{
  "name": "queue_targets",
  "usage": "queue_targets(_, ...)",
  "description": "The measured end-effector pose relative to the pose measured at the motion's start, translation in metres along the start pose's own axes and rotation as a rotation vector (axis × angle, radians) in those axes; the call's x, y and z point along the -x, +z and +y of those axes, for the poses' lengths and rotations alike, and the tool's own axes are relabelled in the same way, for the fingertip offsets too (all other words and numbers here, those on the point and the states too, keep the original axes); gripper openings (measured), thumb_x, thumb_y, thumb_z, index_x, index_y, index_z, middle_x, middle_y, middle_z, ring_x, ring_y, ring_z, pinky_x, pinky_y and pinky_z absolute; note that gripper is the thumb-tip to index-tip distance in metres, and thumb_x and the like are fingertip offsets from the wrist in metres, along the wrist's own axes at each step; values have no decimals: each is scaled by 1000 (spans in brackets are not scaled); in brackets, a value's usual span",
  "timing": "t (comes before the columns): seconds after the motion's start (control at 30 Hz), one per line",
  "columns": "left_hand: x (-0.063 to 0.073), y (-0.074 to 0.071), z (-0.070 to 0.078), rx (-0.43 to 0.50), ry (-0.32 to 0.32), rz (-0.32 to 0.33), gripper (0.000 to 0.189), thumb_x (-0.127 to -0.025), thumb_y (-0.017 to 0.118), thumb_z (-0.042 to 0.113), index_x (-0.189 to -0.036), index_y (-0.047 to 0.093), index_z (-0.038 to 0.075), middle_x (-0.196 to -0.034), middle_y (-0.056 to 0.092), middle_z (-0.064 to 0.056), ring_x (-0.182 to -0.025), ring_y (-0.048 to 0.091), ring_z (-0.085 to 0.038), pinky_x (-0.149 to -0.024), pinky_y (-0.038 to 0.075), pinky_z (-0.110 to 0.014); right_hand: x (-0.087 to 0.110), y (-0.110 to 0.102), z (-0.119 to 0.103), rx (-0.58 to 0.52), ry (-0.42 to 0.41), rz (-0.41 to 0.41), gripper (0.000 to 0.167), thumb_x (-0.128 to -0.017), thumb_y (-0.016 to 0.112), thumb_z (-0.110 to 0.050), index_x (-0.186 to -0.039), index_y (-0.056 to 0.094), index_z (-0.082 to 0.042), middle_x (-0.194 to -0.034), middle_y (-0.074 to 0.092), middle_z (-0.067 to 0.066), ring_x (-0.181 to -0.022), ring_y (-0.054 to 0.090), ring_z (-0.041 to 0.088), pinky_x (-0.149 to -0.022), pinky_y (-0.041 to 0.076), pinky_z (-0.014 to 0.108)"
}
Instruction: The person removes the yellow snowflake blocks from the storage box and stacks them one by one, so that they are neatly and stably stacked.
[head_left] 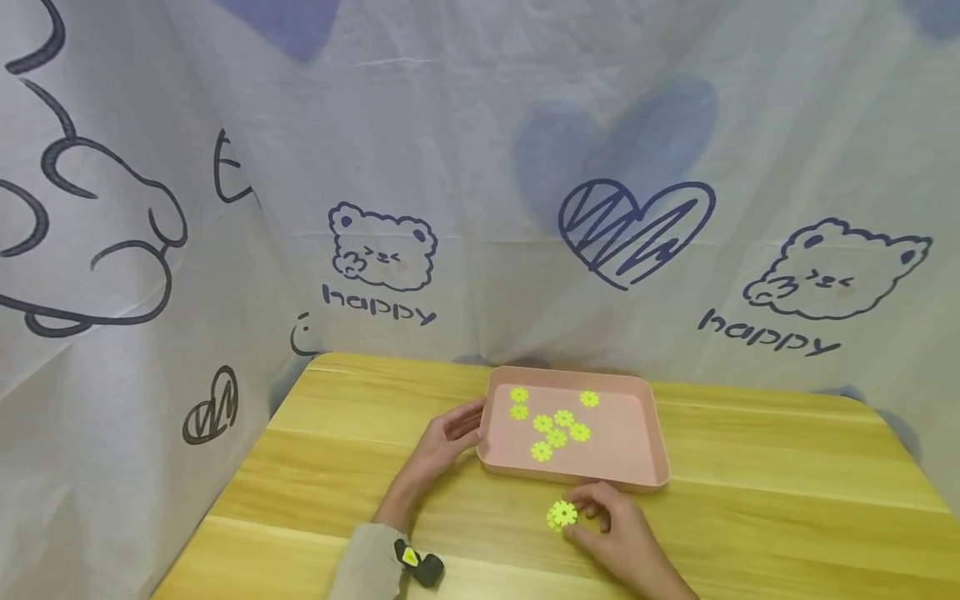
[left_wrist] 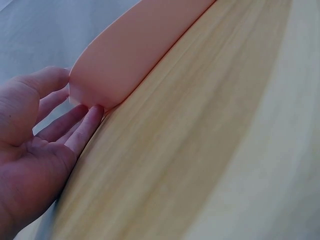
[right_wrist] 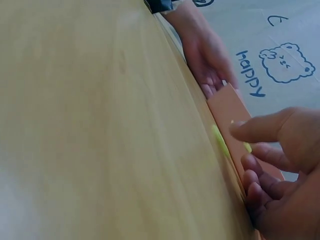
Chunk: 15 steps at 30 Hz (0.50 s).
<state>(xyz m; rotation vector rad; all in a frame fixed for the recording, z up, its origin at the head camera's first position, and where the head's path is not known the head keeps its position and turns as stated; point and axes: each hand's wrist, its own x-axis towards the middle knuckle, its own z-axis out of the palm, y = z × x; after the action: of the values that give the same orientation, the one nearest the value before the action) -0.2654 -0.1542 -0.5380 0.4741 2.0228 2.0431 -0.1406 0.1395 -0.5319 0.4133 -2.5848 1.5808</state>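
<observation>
A shallow pink tray [head_left: 615, 433] stands on the wooden table, with several yellow-green notched plastic discs [head_left: 556, 437] lying flat in it. My left hand [head_left: 441, 442] rests against the tray's left end. In the left wrist view its thumb [left_wrist: 52, 80] meets the upper edge of the tray wall [left_wrist: 115, 60], and the lower fingertips touch near its base. In front of the tray, my right hand [head_left: 611, 533] pinches yellow-green notched discs [head_left: 562, 514] between thumb and forefinger. Two of them overlap there. The right wrist view shows one yellow-green disc [right_wrist: 220, 140] almost edge-on, blurred.
Behind the table [head_left: 765, 475] hangs a pale cloth [head_left: 480, 150] printed with hearts, bears and the word happy. It also hangs along the left side. A black strap with a small device [head_left: 420, 562] sits on my left wrist over a light sleeve [head_left: 367, 567].
</observation>
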Motion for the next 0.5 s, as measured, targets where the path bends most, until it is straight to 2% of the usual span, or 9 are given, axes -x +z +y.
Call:
queue_targets(0.17, 1, 0, -2, 14, -4, -2, 55, -103, 61, 2, -154, 42, -2, -157, 44, -21, -144, 43, -36, -112, 44, -34, 0, 6, -1, 40, 65, -23, 34, -79, 89, -10, -108, 73, -15, -99, 65, -7, -88, 56, 12, -73, 52, 24)
queue_targets(0.3, 1, 0, -3, 14, -4, 6, 54, -102, 61, 2, -153, 43, -1, -156, 45, -21, -143, 44, -35, -112, 44, -35, 1, 8, -2, 73, 41, -8, 34, -78, 89, -7, -107, 74, -16, -100, 64, -8, -89, 56, 12, -78, 53, 25)
queue_targets(0.5, -1, 0, -2, 14, -1, 5, 54, -103, 61, 3, -154, 43, -1, -156, 44, -21, -144, 43, -36, -112, 44, -36, 0, 11, -1, 124, 13, 20, 34, -76, 89, -6, -105, 75, -17, -97, 62, -11, -86, 55, 11, -78, 53, 25)
